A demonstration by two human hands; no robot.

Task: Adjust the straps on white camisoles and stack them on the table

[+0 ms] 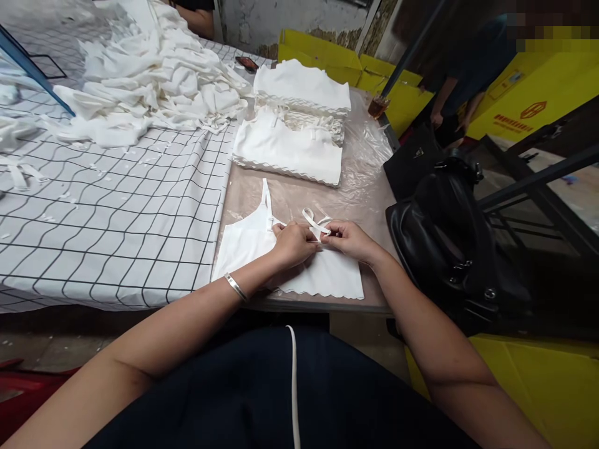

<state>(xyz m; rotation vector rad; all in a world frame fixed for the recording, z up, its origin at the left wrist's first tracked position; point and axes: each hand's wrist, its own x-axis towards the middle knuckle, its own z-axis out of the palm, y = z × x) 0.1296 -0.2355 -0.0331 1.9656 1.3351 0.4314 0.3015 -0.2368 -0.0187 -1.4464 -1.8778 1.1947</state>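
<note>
A white camisole top (253, 249) lies flat on the plastic-covered table in front of me, its scalloped hem towards my body. One thin shoulder strap (266, 198) points away from me on its left side. The other strap (309, 216) is looped up near the right side of the neckline. My left hand (296, 243) is closed at the top edge of the camisole, its fingertips partly hidden. My right hand (350, 240) pinches the looped strap close to where it meets the cloth. Both hands almost touch.
Folded white tops (287, 146) are stacked just beyond the camisole, with another stack (302, 84) behind. A large heap of white garments (154, 81) covers the far left. Black bags (435, 231) stand at the right, near a glass of brown drink (378, 106). Other people are at the back.
</note>
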